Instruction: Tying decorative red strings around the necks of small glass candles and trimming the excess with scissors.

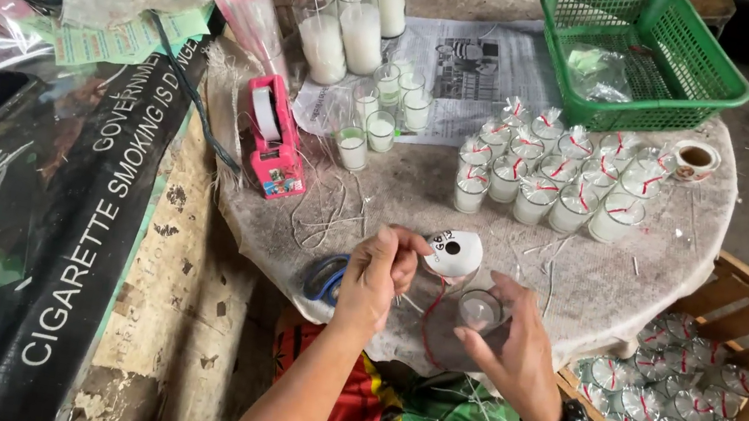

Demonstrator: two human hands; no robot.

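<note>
Pinching a thin red string [433, 301] between closed fingertips, the left hand [377, 275] hovers at the table's [642, 270] near edge. Just beside it, the right hand [517, 351] wraps around a small glass candle [480, 310], fingers curled about its side. A white string spool [453, 252] lies just beyond. Farther back stand wrapped glass candles [553, 173], a pink tape dispenser [272, 138] and a green basket [643, 58].

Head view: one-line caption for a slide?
Right hand holds a glass candle, left hand pulls red ribbon by a round table.
</note>
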